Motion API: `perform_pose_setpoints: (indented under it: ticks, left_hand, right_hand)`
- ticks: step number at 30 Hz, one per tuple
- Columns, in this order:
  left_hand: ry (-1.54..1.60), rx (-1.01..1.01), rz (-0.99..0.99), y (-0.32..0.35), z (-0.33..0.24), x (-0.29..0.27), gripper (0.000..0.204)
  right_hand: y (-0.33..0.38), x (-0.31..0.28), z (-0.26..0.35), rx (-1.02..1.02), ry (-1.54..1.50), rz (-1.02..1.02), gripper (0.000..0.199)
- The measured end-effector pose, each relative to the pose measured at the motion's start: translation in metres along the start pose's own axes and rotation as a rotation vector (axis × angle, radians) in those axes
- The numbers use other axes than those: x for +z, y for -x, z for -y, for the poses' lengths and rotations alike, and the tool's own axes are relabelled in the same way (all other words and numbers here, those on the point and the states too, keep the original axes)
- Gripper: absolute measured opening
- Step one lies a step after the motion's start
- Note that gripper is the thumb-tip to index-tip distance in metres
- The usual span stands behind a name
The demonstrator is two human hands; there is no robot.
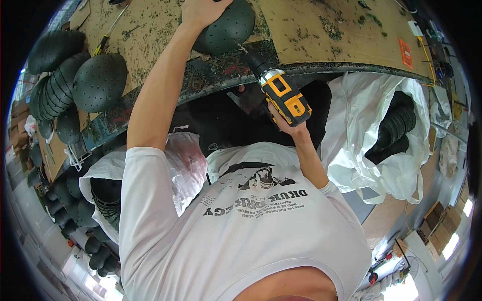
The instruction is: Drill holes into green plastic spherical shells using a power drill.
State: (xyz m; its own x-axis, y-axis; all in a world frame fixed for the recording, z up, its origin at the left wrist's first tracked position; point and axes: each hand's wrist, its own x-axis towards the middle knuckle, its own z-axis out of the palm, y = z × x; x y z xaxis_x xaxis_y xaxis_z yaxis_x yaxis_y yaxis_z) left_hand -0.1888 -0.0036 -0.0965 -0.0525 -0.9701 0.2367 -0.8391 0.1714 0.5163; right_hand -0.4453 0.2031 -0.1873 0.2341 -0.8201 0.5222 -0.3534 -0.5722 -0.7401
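My right hand [287,120] grips the handle of a yellow and black cordless drill [282,93] at the table's near edge. The drill's bit points at the rim of a dark green domed shell [228,31] with small holes over it; whether the tip has gone into it I cannot tell. Up at the top of the view, my left hand [203,11] holds that shell by its upper left side, with the fingers partly cut off by the frame. To the left, a similar holed shell [100,83] leans by a stack of nested shells [57,93].
Cardboard [301,35] strewn with dark green shavings covers the worktable. A screwdriver [103,44] with a yellow handle lies near the left stack. Below the table, white sacks [351,125] hold dark shells; more shells [75,200] are piled at lower left.
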Motion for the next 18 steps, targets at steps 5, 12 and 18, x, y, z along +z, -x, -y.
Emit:
perform_pose_setpoints:
  ticks: [5, 12, 18]
  left_hand:
    - [-0.024, 0.037, -0.062, -0.001, 0.004, 0.006, 0.036]
    - [-0.012, 0.029, -0.046, -0.003, 0.007, 0.008, 0.036]
    - [-0.016, 0.054, -0.048, 0.006, -0.005, 0.012, 0.035]
  right_hand:
    - [-0.003, -0.005, -0.001, 0.000, 0.013, 0.060, 0.028]
    - [-0.023, -0.018, 0.009, 0.094, -0.068, 0.175, 0.033]
    - [-0.035, 0.009, -0.011, 0.287, -0.201, 0.182, 0.025]
